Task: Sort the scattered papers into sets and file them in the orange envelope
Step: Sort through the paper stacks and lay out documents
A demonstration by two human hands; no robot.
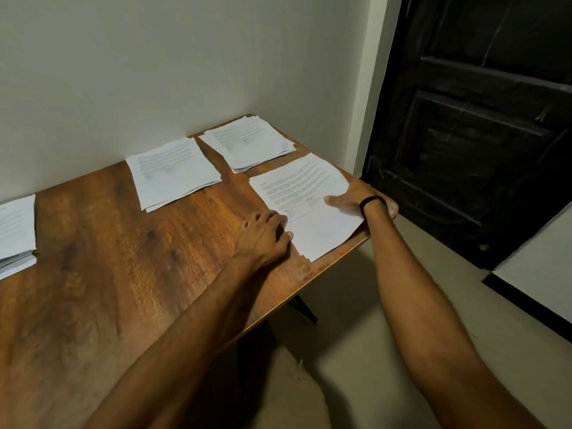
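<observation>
Both forearms reach in from 6 o'clock of the view over the wooden bench (123, 274) and meet at one pile of papers just right of centre, toward 3 o'clock.

The left hand (264, 235) sits knuckles up at the 9 o'clock edge of this near stack (309, 193). Its fingers (278, 218) are curled close together, with the tips on the top sheet's edge and the thumb lying along the border. Whether it pinches the paper or only presses it cannot be told.

The right hand (348, 201), with a black band (371, 200) on the wrist, holds the stack's 3 o'clock edge. Its thumb (332, 200) lies flat on the printed top sheet and its fingers are hidden beneath. The stack lies at an angle at the bench's right rim, its near corner just inside the edge.

Three more piles of printed sheets lie apart from it:
- A far stack (247, 140) is at 12 o'clock, in the bench's back corner and just beyond the near one.
- A middle stack (173, 171) is at 11 o'clock, by the wall (185, 57).
- A left stack (15, 230) is at 9 o'clock, cut off by the frame.

A dark door (479, 134) fills 2 o'clock, and pale floor (356, 320) shows at 5 o'clock.
</observation>
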